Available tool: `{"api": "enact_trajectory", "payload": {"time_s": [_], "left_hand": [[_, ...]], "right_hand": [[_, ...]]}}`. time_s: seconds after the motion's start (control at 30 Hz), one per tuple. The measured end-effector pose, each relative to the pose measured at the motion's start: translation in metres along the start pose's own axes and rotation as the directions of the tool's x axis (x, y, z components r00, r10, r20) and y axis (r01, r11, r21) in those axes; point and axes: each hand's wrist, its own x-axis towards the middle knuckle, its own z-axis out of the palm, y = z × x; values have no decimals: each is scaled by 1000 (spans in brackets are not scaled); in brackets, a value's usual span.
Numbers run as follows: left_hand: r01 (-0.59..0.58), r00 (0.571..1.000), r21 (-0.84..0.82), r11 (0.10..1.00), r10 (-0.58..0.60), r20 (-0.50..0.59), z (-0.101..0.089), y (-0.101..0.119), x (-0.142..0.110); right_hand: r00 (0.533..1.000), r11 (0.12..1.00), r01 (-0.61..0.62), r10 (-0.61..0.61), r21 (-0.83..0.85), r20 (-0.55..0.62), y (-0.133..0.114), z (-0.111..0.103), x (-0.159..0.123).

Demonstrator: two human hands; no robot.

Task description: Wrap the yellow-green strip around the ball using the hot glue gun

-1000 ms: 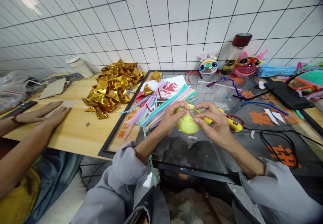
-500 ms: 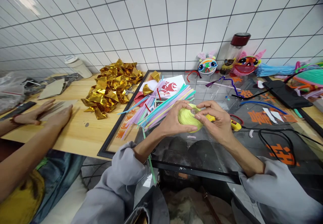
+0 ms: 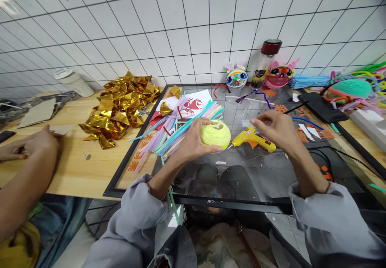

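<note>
My left hand (image 3: 195,141) is closed around a yellow round piece (image 3: 216,134) of wound strands, with a hole near its top. Fingers wrap its left side and the thumb lies under it. To the right, my right hand (image 3: 279,132) hovers over the mat, fingertips pinched together; whether something small is between them I cannot make out. Below and left of that hand lies a yellow glue gun (image 3: 241,138), its nozzle pointing at the yellow piece. A bundle of pastel chenille stems (image 3: 177,133) lies just behind my left hand.
Gold foil shapes (image 3: 120,111) are heaped at left, near a co-worker's hands (image 3: 39,147). Along the wall stand two decorated faces (image 3: 237,78) and a glass bottle (image 3: 263,67). A black phone (image 3: 322,106), dark cables (image 3: 328,159) and more chenille stems (image 3: 310,81) lie right.
My right hand has left the yellow piece and moved right, uncovering the glue gun. My left hand alone keeps hold of the piece. The view has turned rightward.
</note>
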Motion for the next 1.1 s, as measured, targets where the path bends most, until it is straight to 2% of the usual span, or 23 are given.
{"api": "enact_trajectory", "payload": {"time_s": [0.07, 0.13, 0.33, 0.53, 0.63, 0.73, 0.87, 0.97, 1.1], "left_hand": [[94, 995, -36, 995, -93, 36, -4, 4, 1], [168, 985, -70, 983, -165, 51, -6, 6, 1], [219, 975, -113, 969, -213, 67, -4, 6, 1], [211, 976, -221, 952, -192, 108, -1, 0, 2], [229, 972, -245, 942, -205, 120, -1, -2, 4], [231, 972, -273, 934, -210, 103, 0, -2, 5], [268, 962, -304, 914, -236, 138, 1, 2, 4], [279, 953, -320, 905, -222, 204, 1, 6, 4], [263, 955, -325, 908, -198, 219, -1, 5, 5]], "right_hand": [[979, 979, 19, 23, -201, 203, 11, 4, -1], [964, 945, 59, 30, -321, 265, 19, 12, -3], [963, 928, 113, -15, -356, 268, 31, 32, -7], [964, 922, 59, 46, -382, 260, 25, 19, -8], [982, 935, -28, 91, -353, 163, 17, 9, -4], [995, 978, -94, 85, -186, -55, 5, 8, -3], [951, 998, -36, 19, -48, -309, -9, 16, -10], [917, 998, 3, -26, -59, -399, -13, 20, -15], [900, 996, 35, -67, -82, -430, -12, 22, -17]]}}
